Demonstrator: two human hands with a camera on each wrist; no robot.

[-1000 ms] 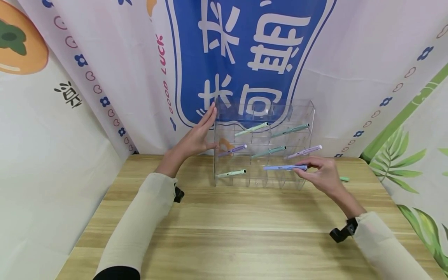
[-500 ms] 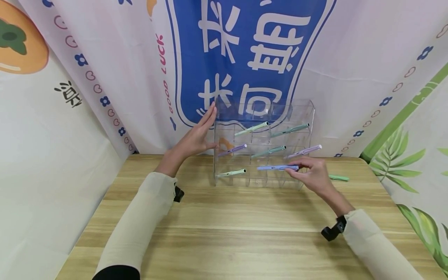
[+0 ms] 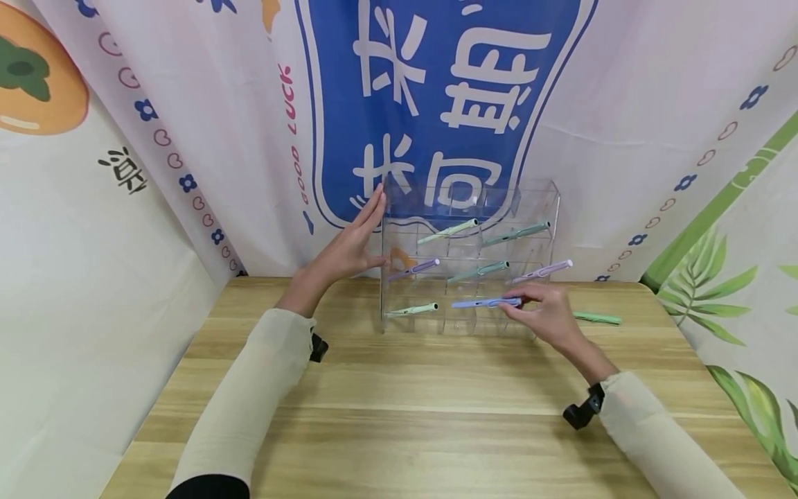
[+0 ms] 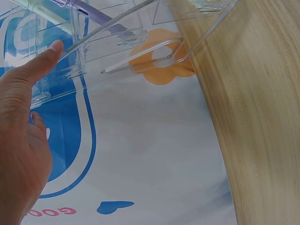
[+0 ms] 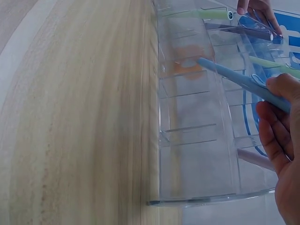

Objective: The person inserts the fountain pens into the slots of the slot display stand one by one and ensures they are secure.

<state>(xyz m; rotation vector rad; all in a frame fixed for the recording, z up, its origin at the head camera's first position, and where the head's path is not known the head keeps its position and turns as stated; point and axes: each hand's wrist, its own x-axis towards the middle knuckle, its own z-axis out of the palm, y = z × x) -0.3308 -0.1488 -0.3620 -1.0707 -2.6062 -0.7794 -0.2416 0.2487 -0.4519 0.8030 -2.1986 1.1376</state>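
Observation:
My right hand [image 3: 545, 315] pinches a blue pen [image 3: 480, 303] near one end, between thumb and fingers. The pen lies almost level in front of the bottom row of a clear acrylic pen rack [image 3: 557, 208], its free end pointing left. In the right wrist view the blue pen [image 5: 234, 77] slants across the rack's compartments. My left hand [image 3: 346, 253] rests on the rack's left side with straight fingers, and its thumb touches the edge in the left wrist view. Pens stand in the rack, among them a pale green pen [image 3: 414, 309] at bottom left and a purple pen [image 3: 414, 269] above it.
A green pen [image 3: 597, 318] lies on the wooden table [image 3: 399, 416] right of the rack, partly behind my right hand. Higher in the rack are a dark teal pen [image 3: 517, 233] and a lilac pen [image 3: 544, 271]. A printed curtain [image 3: 598, 173] hangs behind.
My right hand has carried the blue pen left along the rack's bottom row and slightly down, uncovering more of the green pen on the table. My left hand has stayed in place.

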